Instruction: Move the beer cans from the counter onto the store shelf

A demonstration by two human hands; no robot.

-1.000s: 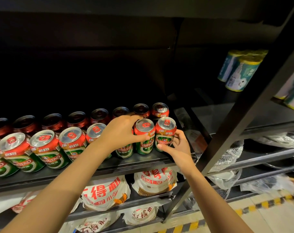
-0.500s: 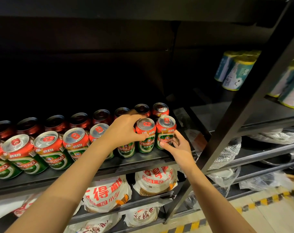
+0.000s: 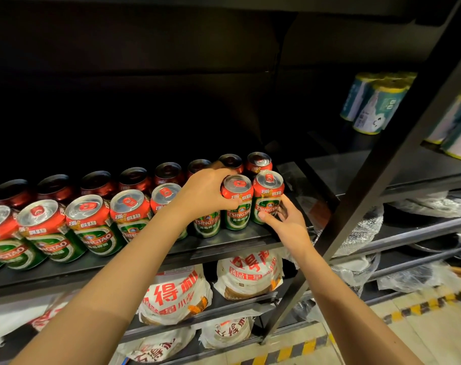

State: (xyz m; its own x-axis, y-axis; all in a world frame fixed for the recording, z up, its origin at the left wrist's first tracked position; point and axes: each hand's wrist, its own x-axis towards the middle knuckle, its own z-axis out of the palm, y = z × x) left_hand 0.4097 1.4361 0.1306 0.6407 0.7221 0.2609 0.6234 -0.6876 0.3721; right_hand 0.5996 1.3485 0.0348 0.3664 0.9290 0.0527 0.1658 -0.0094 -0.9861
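Two rows of red and green beer cans stand on the dark store shelf [image 3: 232, 239]. My left hand [image 3: 205, 196] reaches over the front row and grips a can [image 3: 207, 223] that it mostly hides, its thumb lying against the neighbouring can [image 3: 237, 204]. My right hand [image 3: 290, 222] holds the rightmost front can [image 3: 267, 196], thumb across the label and fingers curled round its right side. Both cans stand upright on the shelf. More front-row cans [image 3: 92, 222] run off to the left. The back row [image 3: 134, 177] sits in shadow.
A slanted black shelf post [image 3: 382, 164] rises just right of my right hand. Blue and white cans [image 3: 376, 106] stand on the upper right shelf. Bagged goods with red print [image 3: 174, 296] fill the shelves below. Plastic-wrapped items [image 3: 361, 233] lie at lower right, above a striped floor edge [image 3: 316, 343].
Both hands stay on the same two cans at the right end of the front row. The view has drifted slightly. The cans look a little closer together.
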